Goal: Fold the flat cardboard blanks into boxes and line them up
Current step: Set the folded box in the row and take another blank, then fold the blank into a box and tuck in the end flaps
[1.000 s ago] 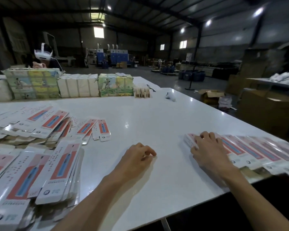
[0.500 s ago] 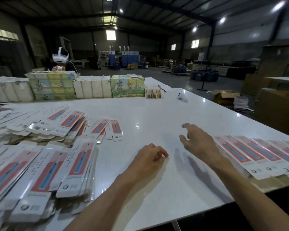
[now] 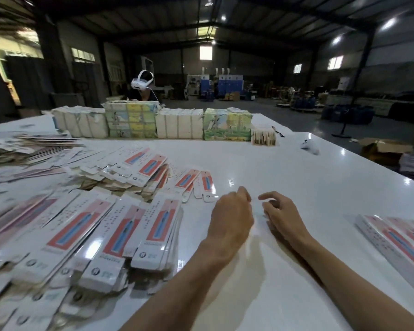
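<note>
Piles of flat white blanks with red and blue print (image 3: 139,230) cover the left of the white table (image 3: 308,187). A few loose blanks (image 3: 201,185) lie just beyond my hands. Folded boxes (image 3: 397,240) stand side by side in a row at the right edge. My left hand (image 3: 232,216) hovers over the bare middle of the table with loosely curled fingers and holds nothing. My right hand (image 3: 280,216) is beside it, a small gap apart, fingers relaxed and bent, also with nothing in it.
Bundled stacks of packaging (image 3: 153,123) line the table's far side, with a small wooden bundle (image 3: 263,137) at their right end. A person wearing a white headset (image 3: 141,82) sits behind them. An open carton (image 3: 385,149) stands on the floor to the right.
My right hand left the row of folded boxes and moved left to the table's middle, beside my left hand. The view turned left, so the boxes now sit at the right edge.
</note>
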The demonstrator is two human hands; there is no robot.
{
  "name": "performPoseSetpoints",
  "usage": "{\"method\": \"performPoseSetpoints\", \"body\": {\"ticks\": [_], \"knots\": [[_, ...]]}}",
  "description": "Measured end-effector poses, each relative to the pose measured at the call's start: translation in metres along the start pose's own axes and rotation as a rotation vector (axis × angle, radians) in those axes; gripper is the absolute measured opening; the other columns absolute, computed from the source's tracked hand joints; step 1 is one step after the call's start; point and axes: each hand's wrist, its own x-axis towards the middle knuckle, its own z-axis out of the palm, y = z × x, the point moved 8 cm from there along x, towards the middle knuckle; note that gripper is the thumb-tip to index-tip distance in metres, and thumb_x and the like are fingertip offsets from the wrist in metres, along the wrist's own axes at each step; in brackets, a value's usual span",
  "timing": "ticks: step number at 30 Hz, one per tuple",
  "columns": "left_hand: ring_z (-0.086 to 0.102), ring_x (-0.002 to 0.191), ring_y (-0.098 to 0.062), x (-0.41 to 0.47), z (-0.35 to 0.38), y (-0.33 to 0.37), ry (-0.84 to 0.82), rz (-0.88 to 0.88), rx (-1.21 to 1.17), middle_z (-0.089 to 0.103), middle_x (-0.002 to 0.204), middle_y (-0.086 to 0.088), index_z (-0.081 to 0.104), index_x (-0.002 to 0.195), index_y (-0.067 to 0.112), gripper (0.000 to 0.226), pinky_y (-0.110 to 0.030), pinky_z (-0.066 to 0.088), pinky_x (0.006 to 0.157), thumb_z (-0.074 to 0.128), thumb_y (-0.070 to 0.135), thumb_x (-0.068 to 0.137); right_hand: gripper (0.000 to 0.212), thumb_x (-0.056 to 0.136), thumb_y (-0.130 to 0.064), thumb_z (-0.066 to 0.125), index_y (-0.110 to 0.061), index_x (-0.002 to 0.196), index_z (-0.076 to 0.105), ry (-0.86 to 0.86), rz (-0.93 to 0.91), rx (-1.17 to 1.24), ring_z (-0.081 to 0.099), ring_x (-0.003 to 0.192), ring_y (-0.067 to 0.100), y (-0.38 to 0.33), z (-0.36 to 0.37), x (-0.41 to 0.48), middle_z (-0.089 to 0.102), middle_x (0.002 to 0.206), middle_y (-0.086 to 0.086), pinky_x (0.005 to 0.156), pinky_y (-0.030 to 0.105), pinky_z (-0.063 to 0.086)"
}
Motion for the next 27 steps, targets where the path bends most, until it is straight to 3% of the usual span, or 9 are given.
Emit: {"method": "performPoseSetpoints", "body": {"ticks": [4,7,10,14,18,21,23,25,27], "knots": [[0.061,0.125,-0.032,0.01,-0.056,-0.047,-0.033,-0.227,0.282,0.057,0.142,-0.017,0.043,0.15,0.009,0.048,-0.042,0.052,0.106,0.055,0.008,0.104,0.024,0.102,-0.008,0.055,-0.025,0.103,0.072,-0.019,-0.027,0.021,0.055,0.05,0.004,0.003,0.004,0.004,0.063,0.062,-0.005,0.051,0.025,0.046],[0.053,0.13,-0.036,0.003,-0.091,-0.085,-0.135,-0.407,0.45,0.052,0.141,-0.02,0.046,0.146,0.005,0.05,-0.045,0.048,0.108,0.064,0.024,0.103,0.024,0.102,-0.007,0.055,-0.025,0.103,0.072,-0.03,-0.041,0.023,0.056,0.054,0.003,0.004,0.006,0.006,0.063,0.06,-0.008,0.06,0.026,0.047],[0.058,0.116,-0.032,-0.011,-0.111,-0.113,-0.208,-0.554,0.516,0.059,0.125,-0.017,0.056,0.133,0.005,0.058,-0.042,0.053,0.1,0.077,0.041,0.094,0.023,0.102,-0.007,0.055,-0.023,0.103,0.072,-0.042,-0.043,0.045,0.054,0.054,0.004,0.005,0.009,0.008,0.061,0.059,-0.01,0.062,0.028,0.048],[0.057,0.097,-0.022,-0.024,-0.112,-0.127,-0.304,-0.583,0.557,0.058,0.104,-0.005,0.061,0.12,0.012,0.058,-0.034,0.046,0.081,0.082,0.053,0.086,0.025,0.102,-0.008,0.055,-0.026,0.101,0.073,-0.048,-0.052,0.068,0.056,0.055,0.004,0.009,0.009,0.011,0.062,0.06,-0.009,0.061,0.026,0.049],[0.056,0.124,-0.032,-0.022,-0.116,-0.129,-0.278,-0.592,0.622,0.054,0.129,-0.014,0.054,0.135,0.009,0.083,-0.042,0.052,0.096,0.085,0.061,0.078,0.024,0.101,-0.01,0.056,-0.027,0.1,0.073,-0.075,-0.052,0.081,0.053,0.052,0.006,0.014,0.012,0.013,0.061,0.06,-0.007,0.061,0.03,0.051],[0.052,0.132,-0.036,-0.022,-0.116,-0.13,-0.267,-0.617,0.588,0.051,0.139,-0.018,0.04,0.144,0.005,0.097,-0.049,0.049,0.105,0.087,0.059,0.077,0.024,0.1,-0.015,0.056,-0.031,0.099,0.074,-0.077,-0.041,0.118,0.058,0.058,0.012,0.016,0.011,0.013,0.063,0.063,-0.004,0.051,0.019,0.043],[0.062,0.118,-0.031,-0.018,-0.118,-0.127,-0.255,-0.581,0.537,0.06,0.127,-0.014,0.045,0.138,0.005,0.084,-0.042,0.055,0.093,0.084,0.054,0.083,0.023,0.1,-0.016,0.056,-0.031,0.099,0.074,-0.073,-0.033,0.127,0.059,0.059,0.012,0.017,0.011,0.014,0.064,0.063,-0.003,0.05,0.017,0.043],[0.068,0.087,-0.021,-0.008,-0.117,-0.118,-0.265,-0.49,0.435,0.066,0.102,-0.005,0.057,0.123,0.008,0.051,-0.03,0.051,0.066,0.074,0.047,0.095,0.022,0.101,-0.016,0.056,-0.028,0.101,0.074,-0.08,-0.021,0.121,0.06,0.059,0.012,0.018,0.013,0.014,0.064,0.063,-0.004,0.052,0.02,0.045],[0.065,0.077,-0.018,0.003,-0.116,-0.105,-0.302,-0.397,0.336,0.067,0.099,-0.003,0.062,0.114,0.012,0.032,-0.028,0.047,0.057,0.066,0.041,0.1,0.02,0.102,-0.015,0.056,-0.025,0.104,0.074,-0.092,-0.002,0.124,0.059,0.058,0.013,0.018,0.015,0.013,0.064,0.064,-0.003,0.054,0.025,0.047]]}}
